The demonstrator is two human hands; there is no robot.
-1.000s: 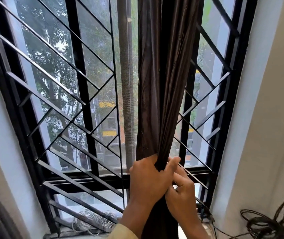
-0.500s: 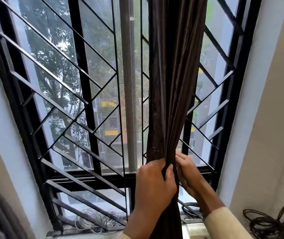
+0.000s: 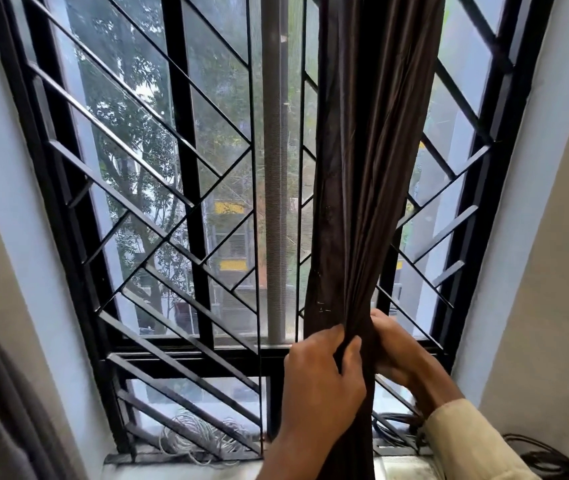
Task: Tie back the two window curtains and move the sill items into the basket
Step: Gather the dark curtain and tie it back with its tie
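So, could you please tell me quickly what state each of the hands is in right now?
The left hand grips the gathered brown curtain.
The right hand grips the same curtain from its other side.

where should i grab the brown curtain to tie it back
Grip the brown curtain at its gathered neck low down, where the folds bunch narrowest, one hand from each side; the left hand and right hand grip it there.

Your dark brown curtain [image 3: 362,168] at one o'clock fronts a black grille [image 3: 186,168] patterned with crossing diagonal bars; your sleeve [image 3: 466,441] at five o'clock is cream.
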